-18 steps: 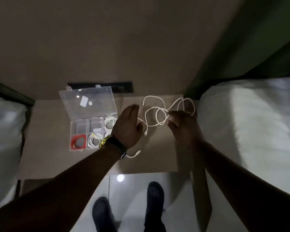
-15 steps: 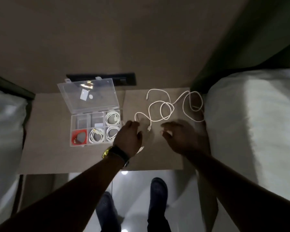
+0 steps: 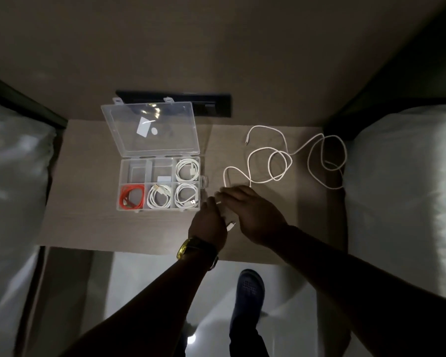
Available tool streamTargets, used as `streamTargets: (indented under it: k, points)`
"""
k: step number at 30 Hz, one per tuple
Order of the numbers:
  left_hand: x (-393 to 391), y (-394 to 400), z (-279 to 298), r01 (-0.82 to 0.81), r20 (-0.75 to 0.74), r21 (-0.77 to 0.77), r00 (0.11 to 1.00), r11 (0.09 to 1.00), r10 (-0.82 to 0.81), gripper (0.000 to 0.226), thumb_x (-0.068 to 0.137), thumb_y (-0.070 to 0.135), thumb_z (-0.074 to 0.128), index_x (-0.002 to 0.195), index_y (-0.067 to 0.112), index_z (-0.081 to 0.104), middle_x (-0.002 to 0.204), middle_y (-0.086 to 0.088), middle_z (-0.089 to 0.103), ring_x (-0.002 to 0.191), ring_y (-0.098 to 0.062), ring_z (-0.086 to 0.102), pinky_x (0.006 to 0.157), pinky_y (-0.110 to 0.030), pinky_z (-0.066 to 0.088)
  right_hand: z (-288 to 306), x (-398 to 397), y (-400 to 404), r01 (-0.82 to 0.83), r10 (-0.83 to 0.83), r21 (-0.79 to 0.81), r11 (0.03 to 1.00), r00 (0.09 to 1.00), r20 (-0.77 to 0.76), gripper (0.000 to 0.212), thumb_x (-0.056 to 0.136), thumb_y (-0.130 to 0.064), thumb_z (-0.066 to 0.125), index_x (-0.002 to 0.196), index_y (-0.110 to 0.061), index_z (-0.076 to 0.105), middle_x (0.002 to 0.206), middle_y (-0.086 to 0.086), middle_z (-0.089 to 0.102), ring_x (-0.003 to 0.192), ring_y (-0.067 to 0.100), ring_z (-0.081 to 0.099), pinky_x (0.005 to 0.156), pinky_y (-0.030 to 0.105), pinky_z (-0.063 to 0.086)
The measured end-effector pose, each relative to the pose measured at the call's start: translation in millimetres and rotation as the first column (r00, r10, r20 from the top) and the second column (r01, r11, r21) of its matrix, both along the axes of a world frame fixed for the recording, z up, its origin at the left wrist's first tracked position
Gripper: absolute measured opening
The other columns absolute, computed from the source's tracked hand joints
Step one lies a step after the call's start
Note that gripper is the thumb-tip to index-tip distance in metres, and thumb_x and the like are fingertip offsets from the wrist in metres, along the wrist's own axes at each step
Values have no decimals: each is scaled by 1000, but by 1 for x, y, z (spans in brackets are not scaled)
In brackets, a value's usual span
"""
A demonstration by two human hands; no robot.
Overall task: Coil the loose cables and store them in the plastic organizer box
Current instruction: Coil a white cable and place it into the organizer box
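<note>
Both hands meet over the front of the table [image 3: 93, 222], the left hand [image 3: 209, 222] and the right hand [image 3: 252, 212] touching, each pinching the near end of a loose white cable [image 3: 281, 163] whose plug end pokes out between them just below the knuckles. From the hands the cable runs away in several open loops across the table, toward the bed [image 3: 407, 189] on the right-hand side, and its far plug lies well beyond the right hand. Just to the left of the left hand sits the clear plastic organizer box [image 3: 160, 184], its lid [image 3: 150, 130] swung open and standing back. The box has six compartments: four hold coiled cables, namely one red cable [image 3: 131, 199] in the near compartment farthest from the hand and three white coils [image 3: 187, 170] in the compartments nearer the hand; the two remaining far compartments hold no cable. Two pale stickers show on the lid, one rectangular and one round, but no writing or brand can be read on them. A wristwatch [image 3: 191, 249] with a yellow edge is on the left wrist.
</note>
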State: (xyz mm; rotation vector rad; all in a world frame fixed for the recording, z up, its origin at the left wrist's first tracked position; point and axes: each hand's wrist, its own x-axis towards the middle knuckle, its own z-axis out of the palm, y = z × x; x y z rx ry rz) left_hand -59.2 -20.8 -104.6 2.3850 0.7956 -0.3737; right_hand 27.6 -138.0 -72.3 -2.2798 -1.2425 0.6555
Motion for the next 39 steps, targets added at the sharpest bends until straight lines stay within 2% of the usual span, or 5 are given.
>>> streamTargets:
  k: [11,18,28,35,39]
  points:
    - [-17,-2,-3,-262,174,-118,944,958,280,5,81,8,63,76,9,64,87,-14,59,83,-33,56,72,-36,43,-5,46,13,-178,230,-236,955,949,215,22,94,-28,44,98,-24,65,100,0,68,103,28,57,73,38,51]
    - [-48,-14,59,-170,-324,-945,590,-279,739,11,90,17,57,84,10,62,80,-9,58,86,-24,61,78,-28,54,34,70,-17,67,7,-269,961,964,264,25,97,-41,42,104,-31,64,100,-6,69,100,25,54,74,40,54]
    - [-46,5,84,-219,-178,-976,835,19,521,44,80,41,63,91,-1,66,54,4,44,56,-14,40,64,-29,40,18,40,-39,82,-36,-65,995,850,526,21,89,-37,55,99,-28,72,110,-10,72,106,29,56,83,43,44]
    - [-22,14,111,188,-242,-819,743,-542,624,26,99,20,37,97,11,62,81,2,64,72,-7,61,65,-19,48,24,0,-42,-149,194,-221,964,961,199,34,98,-43,32,99,-23,59,85,3,73,83,26,69,84,39,52]
    - [-7,27,95,0,94,-993,615,119,783,24,91,14,48,104,0,63,114,-15,69,115,-21,63,101,-32,49,54,-22,-42,-316,321,-59,947,932,165,25,98,-40,35,105,-25,54,89,-3,67,80,21,63,59,36,52]
